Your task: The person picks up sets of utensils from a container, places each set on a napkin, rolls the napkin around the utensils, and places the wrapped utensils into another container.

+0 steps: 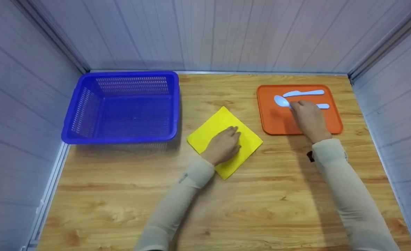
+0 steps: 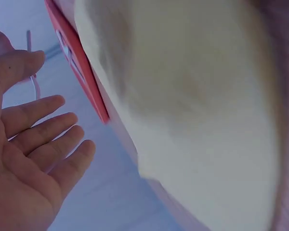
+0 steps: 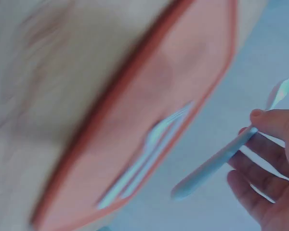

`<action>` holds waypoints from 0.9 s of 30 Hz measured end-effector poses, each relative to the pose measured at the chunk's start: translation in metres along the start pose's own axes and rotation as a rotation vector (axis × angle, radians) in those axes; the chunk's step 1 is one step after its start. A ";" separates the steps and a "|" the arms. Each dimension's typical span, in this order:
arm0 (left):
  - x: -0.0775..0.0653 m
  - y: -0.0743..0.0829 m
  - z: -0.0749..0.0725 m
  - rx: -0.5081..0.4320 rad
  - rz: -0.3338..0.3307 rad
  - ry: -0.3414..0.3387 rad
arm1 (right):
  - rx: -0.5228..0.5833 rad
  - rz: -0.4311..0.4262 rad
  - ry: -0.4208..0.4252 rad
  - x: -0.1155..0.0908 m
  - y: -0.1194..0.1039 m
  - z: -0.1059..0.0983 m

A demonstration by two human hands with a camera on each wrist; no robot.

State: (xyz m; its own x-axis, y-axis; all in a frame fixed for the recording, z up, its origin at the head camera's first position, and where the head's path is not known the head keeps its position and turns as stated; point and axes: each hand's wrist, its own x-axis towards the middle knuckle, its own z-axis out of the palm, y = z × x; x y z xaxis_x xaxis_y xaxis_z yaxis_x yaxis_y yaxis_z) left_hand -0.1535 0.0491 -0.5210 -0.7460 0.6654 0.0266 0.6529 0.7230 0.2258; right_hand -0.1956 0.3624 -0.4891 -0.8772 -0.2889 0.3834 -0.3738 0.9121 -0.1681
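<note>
My right hand [image 1: 308, 116] pinches a white plastic spoon [image 1: 281, 101] by its handle, held above the orange tray [image 1: 271, 120]. In the right wrist view, thumb and fingertips meet on the spoon [image 3: 209, 166], whose long handle slants down to the left. On the tray lie a white knife [image 1: 303, 93] and a white fork [image 3: 159, 132]; from the head, only the fork's handle end shows past my hand. My left hand [image 1: 224, 144] hovers over a yellow square napkin [image 1: 222, 120] that lies cornerwise on the table. Its fingers are spread and relaxed, holding nothing.
A blue perforated basket [image 1: 121, 141] stands at the back left of the wooden table [image 1: 261, 209]. White panel walls [image 1: 205, 35] enclose the back and both sides. The tray sits at the back right, with the napkin between it and the basket.
</note>
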 end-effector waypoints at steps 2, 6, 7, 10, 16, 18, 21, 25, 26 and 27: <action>-0.013 -0.011 -0.003 -0.015 -0.036 0.017 | 0.023 -0.007 -0.013 0.006 -0.016 0.000; -0.035 -0.030 -0.008 -0.062 -0.099 0.048 | 0.072 0.007 -0.039 0.017 -0.048 0.005; -0.040 -0.034 -0.008 -0.072 -0.113 0.058 | 0.086 0.009 -0.046 0.020 -0.056 0.007; -0.053 -0.043 -0.006 -0.084 -0.161 0.055 | 0.150 0.053 -0.090 0.028 -0.082 0.017; -0.062 -0.049 -0.001 -0.101 -0.243 -0.029 | 0.284 0.235 -0.186 0.042 -0.122 0.048; -0.063 -0.050 0.002 -0.095 -0.245 -0.033 | 0.304 0.287 -0.200 0.047 -0.132 0.058; -0.065 -0.050 0.004 -0.086 -0.241 -0.027 | 0.347 0.365 -0.238 0.053 -0.146 0.072; -0.066 -0.051 0.006 -0.090 -0.235 -0.043 | 0.422 0.448 -0.282 0.058 -0.161 0.089; -0.067 -0.051 0.006 -0.091 -0.234 -0.049 | 0.430 0.455 -0.288 0.058 -0.163 0.093; -0.067 -0.051 0.007 -0.094 -0.235 -0.056 | 0.431 0.455 -0.290 0.059 -0.166 0.097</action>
State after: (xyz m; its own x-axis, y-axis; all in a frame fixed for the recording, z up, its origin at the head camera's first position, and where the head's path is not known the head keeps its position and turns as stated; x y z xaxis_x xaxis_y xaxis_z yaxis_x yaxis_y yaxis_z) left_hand -0.1358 -0.0307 -0.5409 -0.8658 0.4922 -0.0907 0.4454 0.8404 0.3088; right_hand -0.2146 0.1660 -0.5267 -0.9979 -0.0256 -0.0594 0.0171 0.7811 -0.6241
